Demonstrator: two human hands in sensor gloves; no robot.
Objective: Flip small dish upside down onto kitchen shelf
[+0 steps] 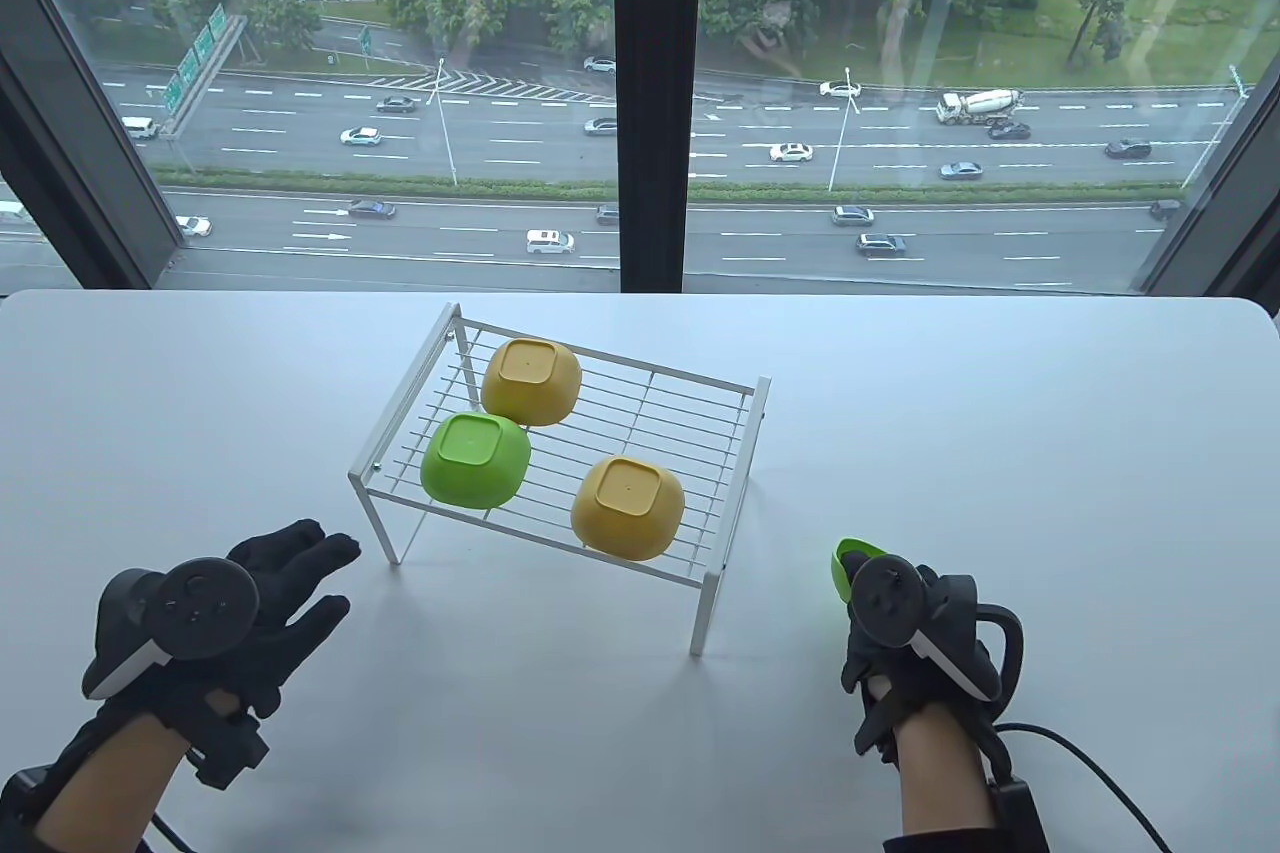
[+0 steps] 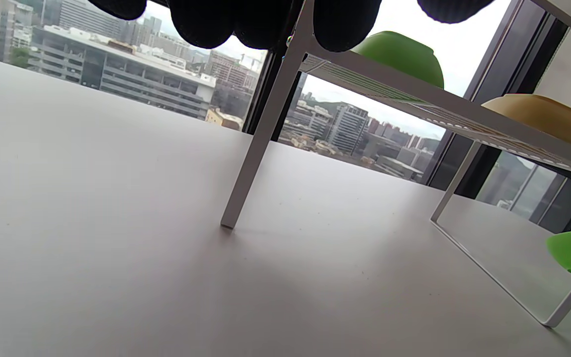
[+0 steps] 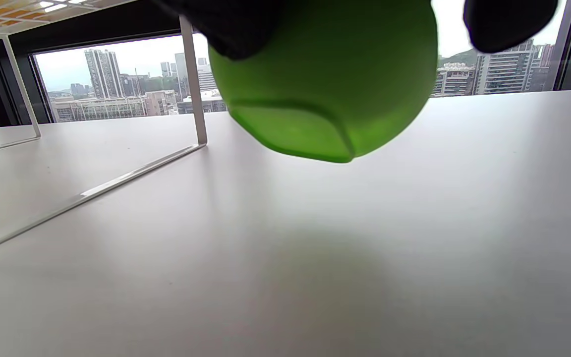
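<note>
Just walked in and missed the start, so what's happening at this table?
A person in sensor gloves is putting small dishes upside down on a white wire shelf. Two yellow dishes and one green dish already sit inverted on it. The right hand holds another green dish above the table, right of the shelf. The left hand is open and holds nothing.

No legible text, label or number on any object or sign.
</note>
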